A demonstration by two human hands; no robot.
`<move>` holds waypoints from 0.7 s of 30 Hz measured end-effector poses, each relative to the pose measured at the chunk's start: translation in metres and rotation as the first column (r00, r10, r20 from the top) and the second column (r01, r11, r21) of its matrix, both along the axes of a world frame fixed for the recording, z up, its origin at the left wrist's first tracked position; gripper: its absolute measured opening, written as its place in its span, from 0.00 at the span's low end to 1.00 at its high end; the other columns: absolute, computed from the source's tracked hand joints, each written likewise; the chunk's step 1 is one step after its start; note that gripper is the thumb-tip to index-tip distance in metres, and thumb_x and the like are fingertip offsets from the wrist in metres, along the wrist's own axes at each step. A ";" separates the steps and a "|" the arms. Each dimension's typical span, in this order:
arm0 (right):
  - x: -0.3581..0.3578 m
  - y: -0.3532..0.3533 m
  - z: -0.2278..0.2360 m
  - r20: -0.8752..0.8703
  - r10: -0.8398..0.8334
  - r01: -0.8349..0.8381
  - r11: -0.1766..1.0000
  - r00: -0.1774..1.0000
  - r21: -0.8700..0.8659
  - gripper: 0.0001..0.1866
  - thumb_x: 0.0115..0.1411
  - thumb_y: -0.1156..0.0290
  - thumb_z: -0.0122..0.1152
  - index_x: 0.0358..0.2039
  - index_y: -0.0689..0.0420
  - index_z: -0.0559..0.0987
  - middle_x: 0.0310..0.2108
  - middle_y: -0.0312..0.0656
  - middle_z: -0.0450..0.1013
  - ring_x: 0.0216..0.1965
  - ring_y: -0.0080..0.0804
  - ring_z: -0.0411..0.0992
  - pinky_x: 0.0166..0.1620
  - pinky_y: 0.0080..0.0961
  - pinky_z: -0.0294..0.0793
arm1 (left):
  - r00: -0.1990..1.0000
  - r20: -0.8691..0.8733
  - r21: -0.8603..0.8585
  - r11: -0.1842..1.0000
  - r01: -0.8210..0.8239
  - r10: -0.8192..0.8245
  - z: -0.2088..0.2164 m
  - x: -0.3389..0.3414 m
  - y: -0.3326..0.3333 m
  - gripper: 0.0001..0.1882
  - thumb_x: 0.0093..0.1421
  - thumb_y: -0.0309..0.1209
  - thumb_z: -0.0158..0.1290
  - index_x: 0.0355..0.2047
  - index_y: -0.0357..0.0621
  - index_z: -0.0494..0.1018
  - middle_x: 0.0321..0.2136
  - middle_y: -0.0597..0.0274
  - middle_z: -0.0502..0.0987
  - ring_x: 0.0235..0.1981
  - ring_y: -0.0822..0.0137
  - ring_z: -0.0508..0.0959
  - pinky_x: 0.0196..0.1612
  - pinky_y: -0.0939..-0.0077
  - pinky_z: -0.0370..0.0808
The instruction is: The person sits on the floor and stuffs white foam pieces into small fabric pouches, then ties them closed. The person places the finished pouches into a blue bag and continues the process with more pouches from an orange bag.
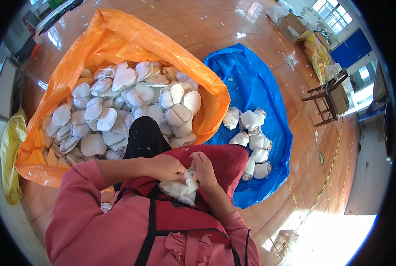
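A crumpled white cloth piece (pixel 180 191) lies over my lap, held between both hands. My left hand (pixel 168 167) is closed, its fingers gripping the cloth's upper left edge. Opposite it, my right hand (pixel 204 170) pinches the upper right edge between thumb and fingers. In front of me, to the left, a wide orange plastic bag (pixel 136 37) holds a heap of round white padded pieces (pixel 105 119), many with a seam across the middle. To the right, a blue plastic bag (pixel 251 71) contains several rolled white bundles (pixel 259 142). My fingers partly hide the cloth.
A wooden chair (pixel 326 101) stands on the tiled floor at right. Beyond it are a cardboard box (pixel 293 28) and a yellow plastic bag (pixel 315 54). Another yellow bag (pixel 13 153) lies at far left. My knee (pixel 147 133) rises against the orange bag.
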State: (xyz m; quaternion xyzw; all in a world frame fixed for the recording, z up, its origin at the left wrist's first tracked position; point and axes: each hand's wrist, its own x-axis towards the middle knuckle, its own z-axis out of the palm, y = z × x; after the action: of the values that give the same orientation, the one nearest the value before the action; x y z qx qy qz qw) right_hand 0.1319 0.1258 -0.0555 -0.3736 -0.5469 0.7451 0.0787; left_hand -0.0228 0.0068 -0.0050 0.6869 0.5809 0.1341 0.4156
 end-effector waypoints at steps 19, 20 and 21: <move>0.014 -0.003 0.021 -0.253 -0.139 0.163 0.984 0.958 0.078 0.07 0.71 0.69 0.47 0.37 0.57 0.72 0.21 0.30 0.64 0.21 0.14 0.61 0.25 0.15 0.63 | 0.971 0.145 0.454 0.885 0.107 -0.192 0.009 0.002 -0.022 0.18 0.65 0.39 0.49 0.21 0.42 0.69 0.19 0.49 0.73 0.25 0.46 0.75 0.30 0.53 0.70; 0.017 -0.003 0.016 -0.276 -0.165 0.189 0.980 0.947 0.063 0.07 0.71 0.69 0.48 0.36 0.56 0.72 0.21 0.30 0.64 0.20 0.15 0.60 0.23 0.15 0.62 | 0.972 0.157 0.452 0.888 0.087 -0.175 0.009 0.001 -0.025 0.18 0.65 0.39 0.49 0.20 0.42 0.69 0.19 0.49 0.73 0.25 0.46 0.75 0.30 0.53 0.70; 0.021 -0.005 0.013 -0.281 -0.185 0.203 0.978 0.942 0.036 0.07 0.71 0.69 0.48 0.36 0.56 0.72 0.21 0.29 0.64 0.20 0.15 0.60 0.24 0.15 0.62 | 0.973 0.170 0.450 0.891 0.065 -0.157 0.008 -0.001 -0.028 0.19 0.65 0.39 0.48 0.20 0.42 0.68 0.19 0.49 0.73 0.25 0.46 0.75 0.30 0.53 0.70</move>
State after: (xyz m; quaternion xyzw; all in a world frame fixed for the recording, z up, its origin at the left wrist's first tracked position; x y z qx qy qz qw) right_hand 0.1527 0.1212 -0.0421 -0.3152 -0.5148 0.7604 0.2395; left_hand -0.0237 -0.0216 0.0032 0.7783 0.4498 0.3069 0.3127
